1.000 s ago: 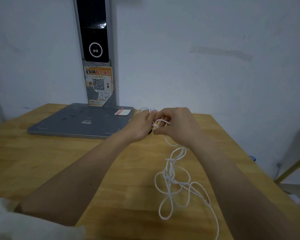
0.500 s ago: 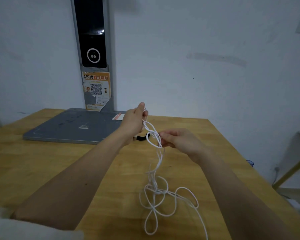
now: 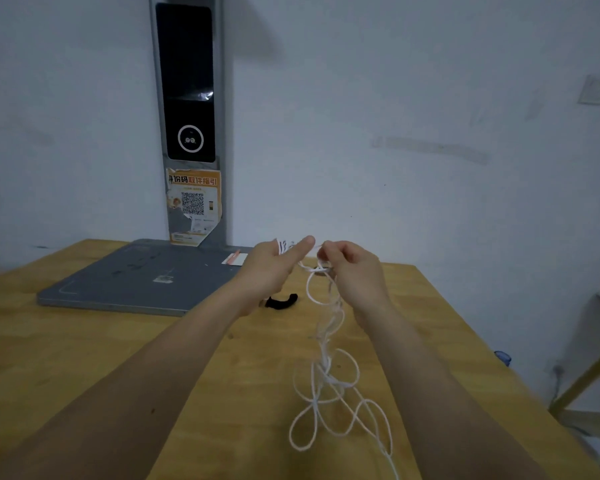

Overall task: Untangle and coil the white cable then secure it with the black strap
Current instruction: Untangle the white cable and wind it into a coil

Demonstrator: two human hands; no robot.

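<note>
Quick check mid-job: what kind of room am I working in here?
Probably a plain office or parcel-pickup corner, not a home. A grey scanner stand with a dark screen carries an orange QR-code sticker, and its flat base sits on a bare wooden table against a white wall.

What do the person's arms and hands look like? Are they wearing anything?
Both forearms are bare, and the left hand and right hand wear no gloves. I can see no rings, watch or bracelets. No sleeve shows in the head view now.

Parcel-pickup point: QR-code scanner stand [image 3: 187,133] on wooden table [image 3: 66,358].
</note>
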